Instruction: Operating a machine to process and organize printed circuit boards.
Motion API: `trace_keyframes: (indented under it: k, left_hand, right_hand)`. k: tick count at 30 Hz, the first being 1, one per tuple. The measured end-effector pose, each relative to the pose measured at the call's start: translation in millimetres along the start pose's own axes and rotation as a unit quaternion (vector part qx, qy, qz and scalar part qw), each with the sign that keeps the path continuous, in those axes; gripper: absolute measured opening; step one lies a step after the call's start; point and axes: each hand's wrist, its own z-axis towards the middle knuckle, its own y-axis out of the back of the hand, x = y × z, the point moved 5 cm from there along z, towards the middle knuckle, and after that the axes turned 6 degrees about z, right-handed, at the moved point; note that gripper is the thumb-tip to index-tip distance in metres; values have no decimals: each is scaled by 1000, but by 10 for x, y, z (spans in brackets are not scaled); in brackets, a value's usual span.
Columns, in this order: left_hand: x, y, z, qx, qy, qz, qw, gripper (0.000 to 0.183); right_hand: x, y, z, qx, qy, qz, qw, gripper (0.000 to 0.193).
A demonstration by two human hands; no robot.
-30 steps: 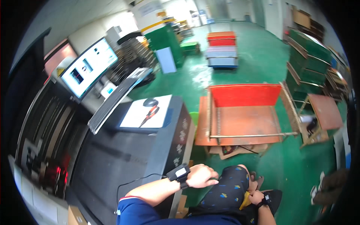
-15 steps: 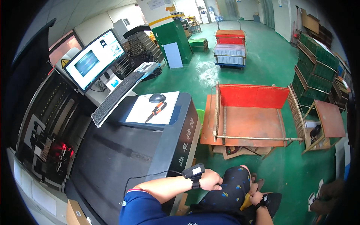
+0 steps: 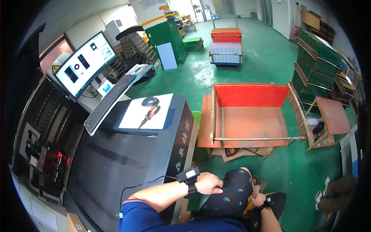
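Observation:
My left hand [image 3: 208, 183] hangs over my dark patterned shorts [image 3: 225, 199], its fingers loosely curled and nothing seen in them. A black strap with a small box [image 3: 188, 174] and a cable is on that wrist. My right hand [image 3: 258, 199] is closed low at my right thigh, next to a yellow, cloth-like piece [image 3: 249, 205]; whether it grips this I cannot make out. Left of me stands a dark machine bed [image 3: 112, 162]. Orange-and-black pliers [image 3: 149, 116] and a black mouse [image 3: 150, 101] lie on a white sheet [image 3: 164, 110], apart from both hands.
A keyboard [image 3: 110, 102] and a lit monitor [image 3: 85, 63] stand at the left. Ahead is an orange cart [image 3: 249, 120] with a red back panel. Green crates [image 3: 319, 63] are stacked at right, a loaded trolley [image 3: 226, 52] farther off. Another person's shoes [image 3: 320, 195] show at lower right.
The whole view has shifted, so the scene sits farther left. On the monitor, one grey picture has given way to several dark shapes. My hands keep nearly the same pose.

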Motion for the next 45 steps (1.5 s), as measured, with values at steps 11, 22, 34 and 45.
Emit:
trace_keyframes:
  k: [11, 22, 34, 45]
  left_hand:
    - [-77, -44, 86, 5, -34, -12, 999, 35]
    - [-38, -6, -67, -14, -17, 3, 1000, 34]
    - [-373, 292, -131, -80, -65, -76, 992, 30]
    - [110, -100, -37, -47, 69, -99, 992, 31]
  right_hand:
    - [-26, -12, -57, -66, 21, 15, 998, 26]
    - [20, 37, -37, -41, -20, 58, 997, 34]
    - [-429, -686, 405, -5, -22, 63, 998, 39]
    - [-150, -72, -106, 33, -156, 116, 980, 39]
